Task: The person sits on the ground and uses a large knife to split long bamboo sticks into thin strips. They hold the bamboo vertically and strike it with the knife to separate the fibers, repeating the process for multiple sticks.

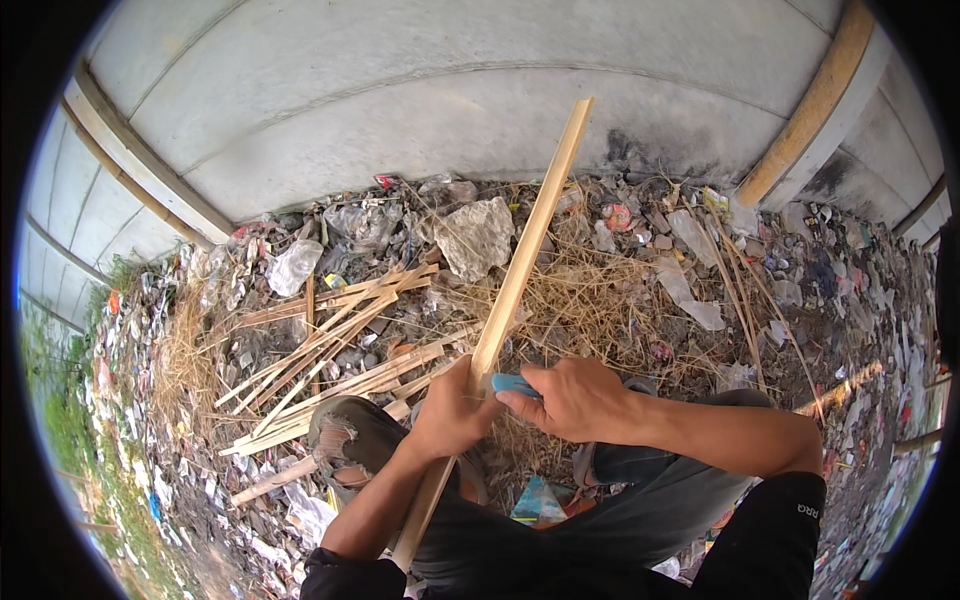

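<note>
A long split bamboo strip (530, 245), pale with a hollowed inner face, slants from near my lap up toward the wall. My left hand (452, 412) is wrapped round its lower part. In my right hand (578, 400) is a light blue handle (515, 385), which looks like that of a utility knife. Its front end meets the strip just beside my left thumb; the blade itself is too small to make out. Left of my knees, several split bamboo strips (335, 330) lie criss-crossed in a loose pile.
A grey concrete panel wall (420, 110) runs along the back, with a bamboo pole (810, 95) leaning at right. A large pale rock (475, 240) sits among litter and dry straw (600, 305). Thin sticks (740, 290) lie at right. My bent knees (350, 440) flank the work.
</note>
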The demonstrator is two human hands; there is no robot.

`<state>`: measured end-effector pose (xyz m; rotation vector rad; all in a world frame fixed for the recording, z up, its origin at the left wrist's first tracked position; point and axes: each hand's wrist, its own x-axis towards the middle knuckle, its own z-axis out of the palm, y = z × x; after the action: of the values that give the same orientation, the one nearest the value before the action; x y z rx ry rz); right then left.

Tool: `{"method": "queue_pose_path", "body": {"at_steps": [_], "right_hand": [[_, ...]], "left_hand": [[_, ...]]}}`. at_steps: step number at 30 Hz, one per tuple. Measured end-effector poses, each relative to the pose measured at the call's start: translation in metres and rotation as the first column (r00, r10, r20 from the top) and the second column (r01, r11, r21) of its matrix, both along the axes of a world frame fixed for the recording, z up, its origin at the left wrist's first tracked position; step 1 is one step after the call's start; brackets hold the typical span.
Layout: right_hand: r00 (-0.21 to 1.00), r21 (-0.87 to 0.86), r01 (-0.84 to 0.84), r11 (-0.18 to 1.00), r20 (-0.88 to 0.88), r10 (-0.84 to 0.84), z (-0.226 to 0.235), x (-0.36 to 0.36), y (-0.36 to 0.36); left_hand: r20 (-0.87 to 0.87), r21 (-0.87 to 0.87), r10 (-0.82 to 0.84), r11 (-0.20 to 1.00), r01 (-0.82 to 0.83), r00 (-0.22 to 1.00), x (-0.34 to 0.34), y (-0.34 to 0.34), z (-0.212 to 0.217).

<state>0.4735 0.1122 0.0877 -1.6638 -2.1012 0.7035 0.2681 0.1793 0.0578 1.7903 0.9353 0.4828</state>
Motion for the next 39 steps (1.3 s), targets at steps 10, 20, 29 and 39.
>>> {"method": "queue_pose_path", "body": {"at_steps": [10,20,29,39], "right_hand": [[0.788,0.02,0.614,0.789,0.051,-0.614,-0.02,0.145,0.098],[0.902,0.116,0.417,0.902,-0.175,-0.395,0.036,0.099,0.025],[1.0,-0.055,-0.018,0.998,0.013,0.019,-0.004,0.001,-0.001],[0.83,0.075,0.553,0.83,0.03,-0.557,-0.021,0.153,0.077]], "left_hand": [[-0.156,-0.006,-0.146,0.989,0.147,0.977,-0.02,-0.015,0.001],[-0.126,-0.008,0.062,0.998,-0.063,0.99,-0.019,-0.001,-0.003],[-0.042,0.124,0.06,0.991,-0.055,0.997,0.004,-0.007,-0.007],[-0.208,0.011,-0.104,0.994,0.108,0.973,-0.01,-0.024,-0.01]]}}
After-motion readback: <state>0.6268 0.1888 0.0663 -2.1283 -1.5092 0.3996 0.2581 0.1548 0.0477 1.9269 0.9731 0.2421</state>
